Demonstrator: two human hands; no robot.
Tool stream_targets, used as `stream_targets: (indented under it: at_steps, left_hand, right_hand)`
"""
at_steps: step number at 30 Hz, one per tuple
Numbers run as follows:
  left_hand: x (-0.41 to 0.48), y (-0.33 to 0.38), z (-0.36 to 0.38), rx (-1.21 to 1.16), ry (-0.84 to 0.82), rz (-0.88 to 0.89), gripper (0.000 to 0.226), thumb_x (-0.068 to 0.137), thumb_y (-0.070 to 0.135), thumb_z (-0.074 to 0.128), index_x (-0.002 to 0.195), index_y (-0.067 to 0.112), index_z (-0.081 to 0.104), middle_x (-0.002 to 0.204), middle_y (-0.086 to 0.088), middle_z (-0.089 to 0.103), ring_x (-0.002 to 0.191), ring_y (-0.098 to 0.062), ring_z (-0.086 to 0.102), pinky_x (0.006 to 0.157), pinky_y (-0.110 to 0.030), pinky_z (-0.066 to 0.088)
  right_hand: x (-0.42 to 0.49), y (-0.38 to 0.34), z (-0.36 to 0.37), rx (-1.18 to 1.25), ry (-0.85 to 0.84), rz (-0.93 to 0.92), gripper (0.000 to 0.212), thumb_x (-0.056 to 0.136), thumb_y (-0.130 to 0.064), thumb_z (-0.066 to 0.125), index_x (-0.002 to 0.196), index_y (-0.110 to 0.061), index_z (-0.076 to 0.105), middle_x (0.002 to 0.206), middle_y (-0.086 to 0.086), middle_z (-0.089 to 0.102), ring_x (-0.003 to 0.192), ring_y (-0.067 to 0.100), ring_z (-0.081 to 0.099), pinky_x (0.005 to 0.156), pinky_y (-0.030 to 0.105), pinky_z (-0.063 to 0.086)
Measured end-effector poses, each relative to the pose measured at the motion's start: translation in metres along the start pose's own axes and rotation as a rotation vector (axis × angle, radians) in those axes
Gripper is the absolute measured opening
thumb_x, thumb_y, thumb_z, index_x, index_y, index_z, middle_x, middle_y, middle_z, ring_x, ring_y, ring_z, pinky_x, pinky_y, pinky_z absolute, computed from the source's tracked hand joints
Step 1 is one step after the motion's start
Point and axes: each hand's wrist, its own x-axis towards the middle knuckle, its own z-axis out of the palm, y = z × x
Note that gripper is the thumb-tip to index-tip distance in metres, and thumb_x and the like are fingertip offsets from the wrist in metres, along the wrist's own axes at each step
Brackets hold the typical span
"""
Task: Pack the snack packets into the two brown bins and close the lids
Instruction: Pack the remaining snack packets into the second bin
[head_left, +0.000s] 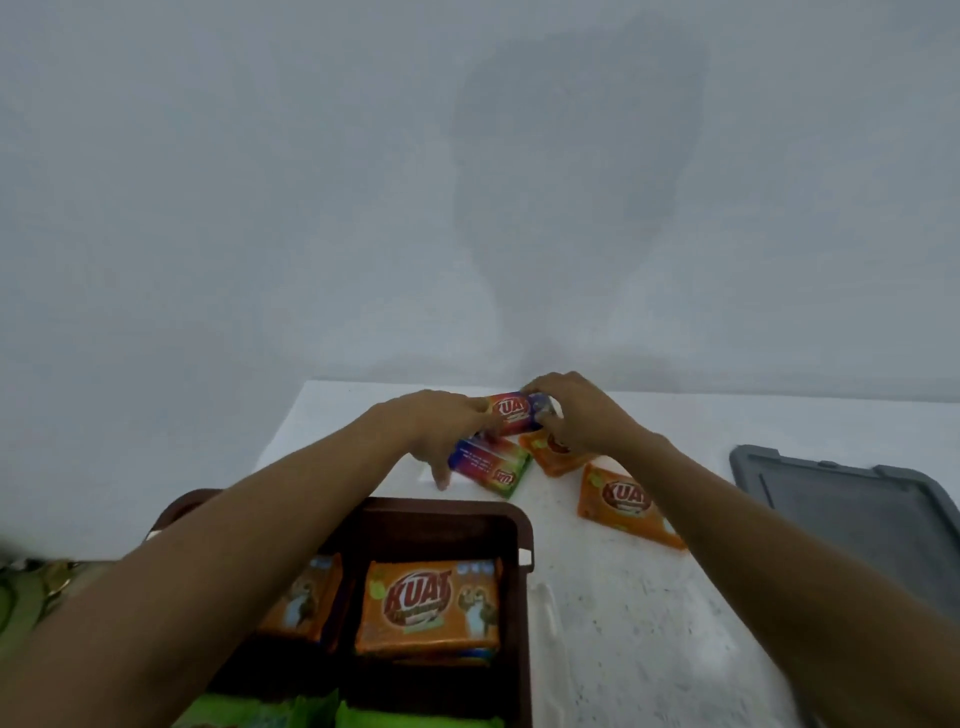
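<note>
At the far end of the white table both hands grip one purple-and-red snack packet (517, 413): my left hand (441, 423) at its left end, my right hand (582, 415) at its right end. A second purple packet (491, 467) lies flat just below it. One orange packet (550, 457) is half hidden under my right hand, another orange packet (626, 504) lies to the right. The open brown bin (524, 525) sits near me and holds orange packets (428, 605) and green packets (311, 714). Only one brown bin shows.
A grey lid (857, 514) lies on the table at the right edge. The white table (649, 623) ends at a plain pale wall just behind the packets. Something green and patterned (21, 597) shows at the far left.
</note>
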Motion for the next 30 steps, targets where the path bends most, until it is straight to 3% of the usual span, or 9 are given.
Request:
stream_targets:
  at_steps: [3,5,7,10,12,16,20,27,30]
  left_hand:
    - [-0.003,-0.004,0.002,0.034,0.039,0.005,0.06,0.077,0.025,0.077,0.13,0.022,0.05,0.12,-0.002,0.055,0.104,-0.023,0.056,0.084,-0.037,0.05]
    - [-0.009,-0.008,-0.002,-0.074,0.09,-0.008,0.035,0.083,0.026,0.069,0.116,0.02,0.061,0.107,-0.002,0.061,0.096,-0.022,0.057,0.079,-0.036,0.05]
    - [-0.019,-0.014,-0.006,-0.273,0.143,-0.083,0.02,0.089,0.028,0.06,0.105,0.016,0.064,0.096,-0.003,0.064,0.086,-0.02,0.059,0.071,-0.032,0.049]
    - [-0.034,-0.023,-0.004,-0.502,0.203,-0.207,0.016,0.098,0.027,0.048,0.104,0.016,0.057,0.105,-0.007,0.064,0.087,-0.017,0.06,0.068,-0.027,0.049]
    - [-0.046,-0.03,-0.002,-0.599,0.283,-0.261,0.015,0.1,0.026,0.042,0.101,0.016,0.053,0.108,-0.009,0.064,0.088,-0.017,0.061,0.066,-0.025,0.048]
    - [-0.078,-0.036,-0.005,-0.771,0.47,-0.353,0.022,0.103,0.026,0.036,0.1,0.014,0.054,0.105,-0.008,0.063,0.081,-0.011,0.061,0.059,-0.02,0.047]
    - [-0.115,-0.032,-0.004,-0.818,0.734,-0.4,0.026,0.095,0.039,0.054,0.1,0.014,0.058,0.099,-0.001,0.064,0.077,-0.01,0.065,0.053,-0.014,0.046]
    - [-0.19,-0.026,-0.006,-1.219,0.99,-0.305,0.041,0.08,0.025,0.077,0.109,0.019,0.049,0.111,-0.005,0.061,0.098,-0.023,0.066,0.069,-0.025,0.058]
    - [-0.22,-0.02,-0.006,-1.321,1.164,-0.251,0.051,0.073,0.022,0.084,0.11,0.016,0.049,0.11,-0.009,0.063,0.096,-0.02,0.067,0.072,-0.029,0.059]
  right_hand:
    - [0.024,-0.002,0.005,-0.08,-0.201,-0.018,0.061,0.093,-0.034,0.058,0.148,-0.026,0.033,0.147,0.002,0.044,0.132,0.024,0.038,0.11,0.047,0.034]
    - [0.034,0.001,0.008,-0.148,-0.242,-0.004,0.067,0.091,-0.038,0.06,0.149,-0.025,0.029,0.145,0.005,0.041,0.131,0.027,0.035,0.107,0.051,0.033]
    - [0.041,0.002,0.013,-0.196,-0.246,0.005,0.064,0.087,-0.04,0.063,0.143,-0.023,0.037,0.135,0.009,0.041,0.125,0.03,0.038,0.103,0.051,0.036]
    - [0.042,0.0,0.015,-0.091,-0.208,0.008,0.057,0.076,-0.038,0.075,0.122,-0.02,0.047,0.119,0.007,0.042,0.105,0.025,0.048,0.093,0.042,0.047]
    - [0.037,-0.004,0.01,0.013,-0.13,0.003,0.062,0.072,-0.028,0.081,0.121,-0.018,0.044,0.114,0.004,0.042,0.099,0.023,0.053,0.085,0.034,0.05]
    - [0.02,-0.022,-0.004,0.09,0.016,-0.025,0.063,0.072,-0.025,0.082,0.122,-0.018,0.044,0.112,0.005,0.058,0.096,0.021,0.061,0.081,0.033,0.054]
    - [-0.01,-0.054,-0.032,0.259,0.107,0.012,0.066,0.075,-0.029,0.08,0.132,-0.018,0.046,0.113,0.0,0.057,0.095,0.016,0.058,0.071,0.017,0.047]
    - [-0.086,-0.125,-0.062,0.362,0.141,0.026,0.07,0.077,-0.03,0.079,0.138,-0.024,0.044,0.122,-0.002,0.053,0.106,0.018,0.057,0.09,0.035,0.054]
    - [-0.117,-0.155,-0.06,0.318,0.146,0.0,0.068,0.077,-0.031,0.079,0.135,-0.029,0.044,0.117,-0.006,0.054,0.099,0.012,0.058,0.08,0.024,0.053]
